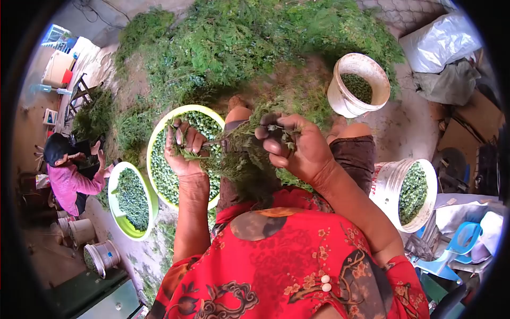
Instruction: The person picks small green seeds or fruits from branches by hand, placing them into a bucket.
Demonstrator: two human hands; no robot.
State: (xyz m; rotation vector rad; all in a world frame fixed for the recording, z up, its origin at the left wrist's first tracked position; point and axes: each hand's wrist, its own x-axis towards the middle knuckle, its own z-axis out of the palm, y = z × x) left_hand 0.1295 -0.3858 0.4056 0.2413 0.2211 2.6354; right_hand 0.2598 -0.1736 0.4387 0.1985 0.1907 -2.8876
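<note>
My left hand (pixel 186 151) is closed around the stem of a leafy green branch (pixel 234 162), which looks like a conifer sprig and hangs over my lap. My right hand (pixel 298 144) faces it with fingers curled and darkened at the tips. Some small green bits show between its thumb and fingers, perhaps cones picked from the branch. Just behind my left hand stands a yellow-green rimmed tub (pixel 150 169) filled with small round green cones or berries. Beyond my right hand, a white bucket (pixel 348 103) holds some of the same.
Cut branches (pixel 239 45) lie heaped ahead. Another white bucket (pixel 385 194) of green pieces is tilted in view at right, near a blue plastic chair (pixel 463 239). At left, a person (pixel 71 178) in pink sits beside a second green tub (pixel 151 194). Silvery sacks (pixel 443 42) lie far right.
</note>
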